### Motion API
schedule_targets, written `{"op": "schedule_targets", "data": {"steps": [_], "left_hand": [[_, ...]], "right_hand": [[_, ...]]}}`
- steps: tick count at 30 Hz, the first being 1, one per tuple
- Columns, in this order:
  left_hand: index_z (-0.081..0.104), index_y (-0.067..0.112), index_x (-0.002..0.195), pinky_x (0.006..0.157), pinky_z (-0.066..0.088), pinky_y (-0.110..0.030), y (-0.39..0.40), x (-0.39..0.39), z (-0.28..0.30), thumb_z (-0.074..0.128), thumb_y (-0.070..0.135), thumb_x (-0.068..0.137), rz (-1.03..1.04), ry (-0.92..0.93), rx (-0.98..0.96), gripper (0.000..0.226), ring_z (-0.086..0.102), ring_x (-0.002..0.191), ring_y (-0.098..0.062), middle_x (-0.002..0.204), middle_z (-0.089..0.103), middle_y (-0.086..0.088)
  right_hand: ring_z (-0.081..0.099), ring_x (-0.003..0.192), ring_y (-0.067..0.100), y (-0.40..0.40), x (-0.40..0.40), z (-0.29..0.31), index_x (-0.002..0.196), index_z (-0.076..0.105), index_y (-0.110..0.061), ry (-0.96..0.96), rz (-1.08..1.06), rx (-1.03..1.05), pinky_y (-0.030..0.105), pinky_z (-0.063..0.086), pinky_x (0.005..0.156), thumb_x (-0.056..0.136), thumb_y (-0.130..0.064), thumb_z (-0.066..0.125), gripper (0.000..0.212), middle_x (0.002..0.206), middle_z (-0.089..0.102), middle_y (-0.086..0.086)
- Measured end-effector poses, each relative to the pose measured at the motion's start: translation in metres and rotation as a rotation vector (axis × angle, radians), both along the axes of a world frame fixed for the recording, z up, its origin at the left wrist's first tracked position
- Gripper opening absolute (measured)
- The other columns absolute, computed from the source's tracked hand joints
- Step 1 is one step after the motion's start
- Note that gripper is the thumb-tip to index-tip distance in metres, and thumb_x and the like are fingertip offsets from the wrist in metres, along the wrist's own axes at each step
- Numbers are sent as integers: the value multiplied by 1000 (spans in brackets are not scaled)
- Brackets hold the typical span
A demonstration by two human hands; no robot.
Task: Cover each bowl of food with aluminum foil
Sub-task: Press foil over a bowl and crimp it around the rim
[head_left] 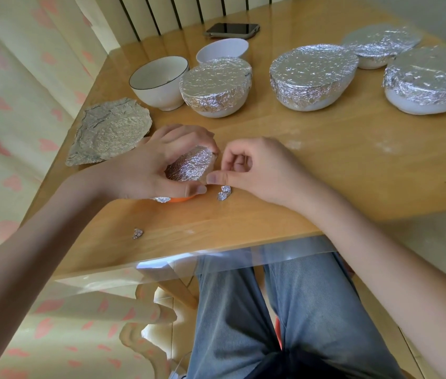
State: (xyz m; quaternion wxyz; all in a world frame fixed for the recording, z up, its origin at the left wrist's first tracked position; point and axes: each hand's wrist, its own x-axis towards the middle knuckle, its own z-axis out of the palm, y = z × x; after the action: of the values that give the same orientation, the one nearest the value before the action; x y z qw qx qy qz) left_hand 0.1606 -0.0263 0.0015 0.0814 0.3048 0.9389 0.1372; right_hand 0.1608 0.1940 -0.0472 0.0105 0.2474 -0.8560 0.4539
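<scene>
Bench (312, 165): pale wood grain under a clear glossy sheet whose edge overhangs the near side.

Small orange bowl (180, 199): round, sits near the front left of the bench; only a sliver of rim shows. Its top is capped with crinkled aluminium foil (189, 166), silver and finely creased.

Left hand (158, 165): cupped over the orange bowl, fingers curled round the far side, thumb pressed along the near edge of the foil.

Right hand (254, 168): fingers curled, thumb and fingertips pinching the foil edge at the bowl's right side.

Four covered white bowls (217, 86), (312, 76), (380, 47), (432, 80): round, ceramic-looking, each wrapped over the rim in wrinkled foil; contents hidden.

Two open white bowls: one with a dark rim line (160, 80), one plain (223, 50) behind it; both insides look bare.

Loose foil sheet (111, 131): flattened, ragged-edged, at the bench's left corner.

Foil scraps (224, 192), (137, 233): small crumpled balls.

Phone (232, 30): dark, flat, at the far edge.
</scene>
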Motion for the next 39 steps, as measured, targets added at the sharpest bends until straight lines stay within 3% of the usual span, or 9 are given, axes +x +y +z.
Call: {"op": "schedule_targets", "data": {"steps": [7,15,19,21,25,29,34,37,39], "left_hand": [[37,59,123,110,25,-60,-2,2,0,60,61,74,9,-7,61,54,25,141,-17,143,33,27],[36,56,129,112,26,-55,-6,4,-4,60,55,75,8,19,111,59,27,140,-15,144,32,27],[38,51,132,114,17,-22,-10,4,-6,59,51,75,-14,42,151,61,25,139,-5,143,31,29],[39,48,132,112,17,-16,-10,4,-7,59,50,75,-9,43,158,61,25,139,-4,144,31,27],[41,43,132,113,18,-20,-10,4,-8,59,48,76,-20,46,177,59,27,140,-7,144,34,22],[43,41,132,113,19,-26,-9,5,-9,60,48,76,-26,67,175,59,28,139,-9,144,35,18],[43,35,130,111,19,-19,-11,6,-9,58,46,77,-27,64,208,57,31,135,-6,142,36,18],[44,35,130,111,18,-17,-11,7,-8,59,46,75,-23,61,197,58,29,136,-5,142,35,19],[45,36,129,111,18,-17,-10,7,-7,59,47,74,-16,52,197,58,29,137,-6,143,35,19]], "right_hand": [[46,54,6,-8,-14,7,67,53,-26,-12,49,155,32,42,59,60,-53,80,39,60,53,-9],[46,56,8,-17,-14,4,66,53,-24,19,-6,207,31,41,57,57,-56,81,43,58,50,-9],[48,61,8,-17,-13,5,68,52,-24,38,52,282,34,44,59,61,-54,80,41,62,51,-9],[48,65,6,-11,-7,1,70,57,-27,54,16,225,34,46,63,63,-48,81,33,67,52,-9],[41,60,3,-11,4,-2,77,64,-26,34,-7,60,30,39,61,64,-44,82,29,71,49,-10],[42,51,2,-20,0,-1,68,64,-25,-26,-23,-21,28,37,56,69,-32,82,20,63,49,-10],[41,48,1,-23,-1,-1,67,63,-24,-110,20,-75,16,32,52,73,-22,80,18,59,48,-11],[41,48,3,-22,-3,-2,63,59,-26,-82,-38,-28,23,37,53,73,-23,77,21,56,47,-11],[44,55,7,-16,-4,-1,64,54,-26,27,-148,101,29,44,62,74,-24,72,20,53,46,-10]]}}
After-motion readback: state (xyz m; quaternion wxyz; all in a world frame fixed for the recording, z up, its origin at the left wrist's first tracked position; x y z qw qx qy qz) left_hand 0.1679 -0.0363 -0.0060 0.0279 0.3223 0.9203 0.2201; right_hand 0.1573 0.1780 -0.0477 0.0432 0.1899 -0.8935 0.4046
